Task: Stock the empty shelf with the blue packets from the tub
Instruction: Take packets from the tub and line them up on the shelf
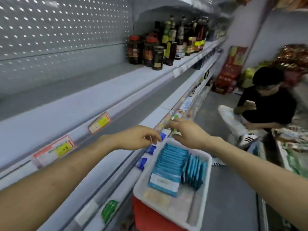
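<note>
Shop aisle, grey lower shelf along left. White tub just beside shelf edge, blue packets standing in rows inside. Left hand fingers pinch single packet over shelf edge. Right hand near it, fingers curled; hold unclear, blurred.

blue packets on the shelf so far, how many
3 packets in a line along the shelf left of the tub: one nearest the camera, one in the middle, one at the left hand's fingers. More may be hidden behind that hand.
</note>
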Tool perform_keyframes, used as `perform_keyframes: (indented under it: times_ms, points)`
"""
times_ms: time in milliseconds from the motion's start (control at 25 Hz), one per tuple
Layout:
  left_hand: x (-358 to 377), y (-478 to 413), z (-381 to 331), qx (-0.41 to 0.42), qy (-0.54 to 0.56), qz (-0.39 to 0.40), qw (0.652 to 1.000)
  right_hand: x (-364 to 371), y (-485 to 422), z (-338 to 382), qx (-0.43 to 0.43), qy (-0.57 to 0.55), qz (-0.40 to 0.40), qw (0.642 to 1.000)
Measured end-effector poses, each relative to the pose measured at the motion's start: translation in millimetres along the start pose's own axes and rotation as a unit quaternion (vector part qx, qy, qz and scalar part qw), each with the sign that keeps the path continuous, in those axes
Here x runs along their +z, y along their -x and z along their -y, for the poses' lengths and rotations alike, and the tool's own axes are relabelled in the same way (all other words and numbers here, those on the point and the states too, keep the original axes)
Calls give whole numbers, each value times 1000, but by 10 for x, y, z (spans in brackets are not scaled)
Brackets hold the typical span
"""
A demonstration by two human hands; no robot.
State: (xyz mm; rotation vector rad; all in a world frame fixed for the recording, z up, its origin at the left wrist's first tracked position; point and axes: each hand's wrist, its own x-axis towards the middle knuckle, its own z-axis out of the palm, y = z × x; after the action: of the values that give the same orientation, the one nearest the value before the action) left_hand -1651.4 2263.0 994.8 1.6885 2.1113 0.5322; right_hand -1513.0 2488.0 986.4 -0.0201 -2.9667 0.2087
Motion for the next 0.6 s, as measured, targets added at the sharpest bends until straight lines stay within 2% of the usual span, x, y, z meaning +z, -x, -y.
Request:
perform_keyframes:
  times_ms: [200, 320, 600]
  points:
    - [903, -224, 289, -22, -16, 89, 996, 834, 648, 9, 107, -57, 91, 988]
    - [1376, -333, 335, -8, -68, 128, 989, 1149, 900, 39, 141, -69, 126, 980]
    - [1811, -532, 423, 113, -208, 124, 964, 1060, 1237, -118, 194, -70, 87, 975]
